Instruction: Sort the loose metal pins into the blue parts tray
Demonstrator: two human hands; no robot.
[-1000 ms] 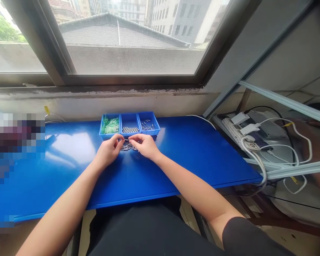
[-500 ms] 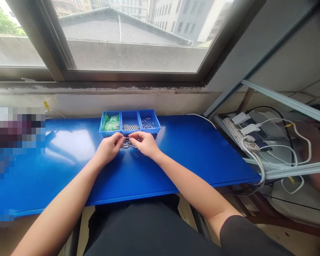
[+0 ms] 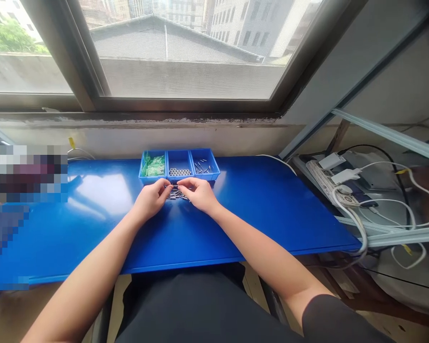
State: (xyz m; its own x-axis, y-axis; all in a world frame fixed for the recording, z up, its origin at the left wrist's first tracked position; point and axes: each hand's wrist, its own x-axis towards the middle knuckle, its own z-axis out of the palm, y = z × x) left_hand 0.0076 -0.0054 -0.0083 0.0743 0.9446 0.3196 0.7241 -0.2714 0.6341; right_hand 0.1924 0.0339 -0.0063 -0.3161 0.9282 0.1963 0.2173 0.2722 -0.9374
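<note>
My left hand (image 3: 152,199) and my right hand (image 3: 200,195) meet over the table, each pinched closed. A thin metal rod (image 3: 175,185) spans the small gap between their fingertips; its ends are hidden by the fingers. Directly below lies a loose pile of similar slim metal rods (image 3: 177,194), partly covered by my hands. Just behind stand three joined blue bins. Green-tinted plastic pieces fill the left bin (image 3: 153,180), small round metal pieces (image 3: 179,172) lie in the middle one, and several dark slim pieces (image 3: 203,167) are scattered in the right one.
The blue tabletop (image 3: 257,214) runs along a wall under a window (image 3: 186,102). To the right, a power strip (image 3: 331,183) with white plugs and cables sits beside a metal frame (image 3: 396,136). A blurred-out patch covers the far left.
The whole view has shifted slightly, so everything appears a little further right. My hands keep their pinch over the pile, with the rod still between them.
</note>
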